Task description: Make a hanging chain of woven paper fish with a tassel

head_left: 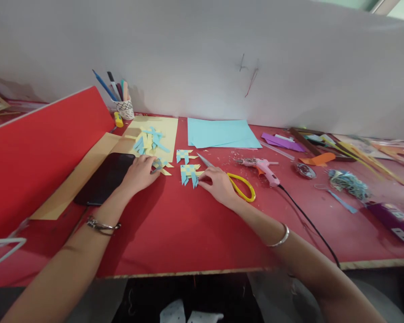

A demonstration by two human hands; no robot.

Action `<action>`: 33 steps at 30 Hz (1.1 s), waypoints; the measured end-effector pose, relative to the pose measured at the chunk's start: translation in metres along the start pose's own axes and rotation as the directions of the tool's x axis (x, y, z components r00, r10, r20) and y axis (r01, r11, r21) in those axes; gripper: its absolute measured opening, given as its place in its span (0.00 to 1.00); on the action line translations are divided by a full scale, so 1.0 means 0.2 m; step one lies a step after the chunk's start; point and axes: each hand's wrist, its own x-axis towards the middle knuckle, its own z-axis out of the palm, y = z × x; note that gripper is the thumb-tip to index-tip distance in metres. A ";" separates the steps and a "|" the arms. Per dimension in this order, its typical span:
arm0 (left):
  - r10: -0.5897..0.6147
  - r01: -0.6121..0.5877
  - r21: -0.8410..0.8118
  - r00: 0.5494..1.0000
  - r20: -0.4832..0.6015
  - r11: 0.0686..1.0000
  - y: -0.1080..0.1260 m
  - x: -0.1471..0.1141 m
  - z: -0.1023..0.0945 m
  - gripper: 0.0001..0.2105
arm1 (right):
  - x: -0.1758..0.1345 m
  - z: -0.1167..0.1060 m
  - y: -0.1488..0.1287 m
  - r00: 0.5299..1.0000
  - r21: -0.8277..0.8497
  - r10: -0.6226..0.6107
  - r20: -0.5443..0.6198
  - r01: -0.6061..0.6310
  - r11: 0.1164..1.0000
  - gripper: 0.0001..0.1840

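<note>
Three small fish woven from blue and yellow paper strips lie on the red table. My left hand (pixel 142 172) has its thumb and fingers closed about the edge of the left woven paper fish (pixel 161 164), partly hiding it. With thumb and fingertips together, my right hand (pixel 218 184) pinches the lower right strips of the front woven paper fish (pixel 188 171). A third fish (pixel 182 155) lies just behind that one. Yellow-handled scissors (pixel 245 181) are partly under my right hand, their blade pointing up and left.
A black phone or tablet (pixel 104 179) lies by my left wrist. Loose paper strips (pixel 151 139) rest on yellow paper. Blue sheets (pixel 222 133) lie at the back. At right are a pink glue gun (pixel 265 168) with a cord, thread (pixel 348 183) and a pen cup (pixel 125 109) stands back left.
</note>
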 end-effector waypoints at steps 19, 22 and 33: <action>-0.071 0.066 -0.248 0.997 -0.009 0.966 -0.03 0.02 0.03 0.27 | -0.03 -0.04 0.03 0.988 0.114 -0.133 0.077 0.124 0.986 0.09; -0.073 0.069 -0.244 0.997 -0.007 0.967 -0.03 0.02 0.02 0.26 | -0.03 -0.04 0.03 0.979 0.130 -0.171 0.108 0.157 0.979 0.09; -0.053 0.058 -0.117 0.998 0.044 0.991 -0.01 0.01 -0.02 0.22 | -0.12 -0.07 0.07 0.950 0.250 -0.242 0.200 0.189 0.950 0.09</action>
